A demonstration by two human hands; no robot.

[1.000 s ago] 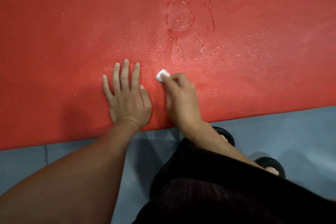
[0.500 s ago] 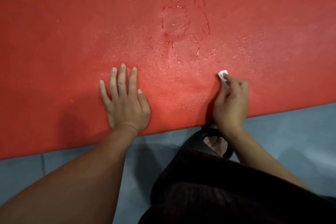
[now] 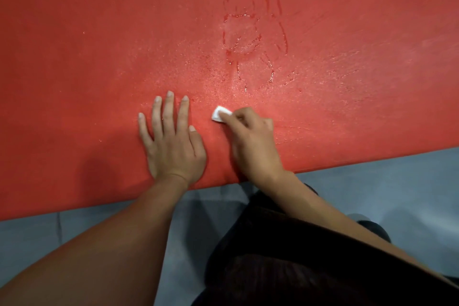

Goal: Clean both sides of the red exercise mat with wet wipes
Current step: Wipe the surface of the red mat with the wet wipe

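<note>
The red exercise mat (image 3: 87,62) fills the upper part of the view, its near edge running across the lower middle. Wet streaks and a damp sheen mark its centre. My left hand (image 3: 171,144) lies flat on the mat near that edge, fingers straight and spread. Just to its right, my right hand (image 3: 253,144) pinches a small folded white wet wipe (image 3: 219,114) and presses it onto the mat. Only the wipe's front corner shows beyond my fingertips.
Grey floor (image 3: 372,181) runs below the mat's near edge. My dark clothing (image 3: 285,256) covers the lower right, with a dark shoe (image 3: 375,228) at its right side.
My right hand swept the wipe right across the mat half a second ago, then came back left beside my left hand. The left hand stayed flat in place.
</note>
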